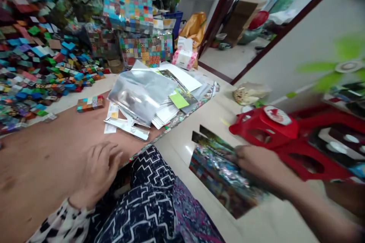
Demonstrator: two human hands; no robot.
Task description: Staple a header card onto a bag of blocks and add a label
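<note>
My left hand (98, 172), in a black-and-white patterned sleeve, is over the brown tabletop (54, 163) near its front edge. Its fingers are apart and loosely bent, with nothing seen in them. Beyond it lie a white-and-silver crumpled strip (128, 128) and a small block of coloured cubes (90, 103). Clear plastic bags (137, 91) lie on a stack of white papers. My right hand is out of view. On the right, a bare-armed hand (248, 155), apparently another person's, holds glossy plastic packs (219, 171) with dark printed cards; motion blurs them.
Loose coloured cubes (42, 53) are heaped at the left. Filled packs (128, 7) are piled at the back, beside a pink-and-white tissue pack (184, 57). Red plastic seats (268, 127) and a green-bladed fan (345, 64) stand at the right.
</note>
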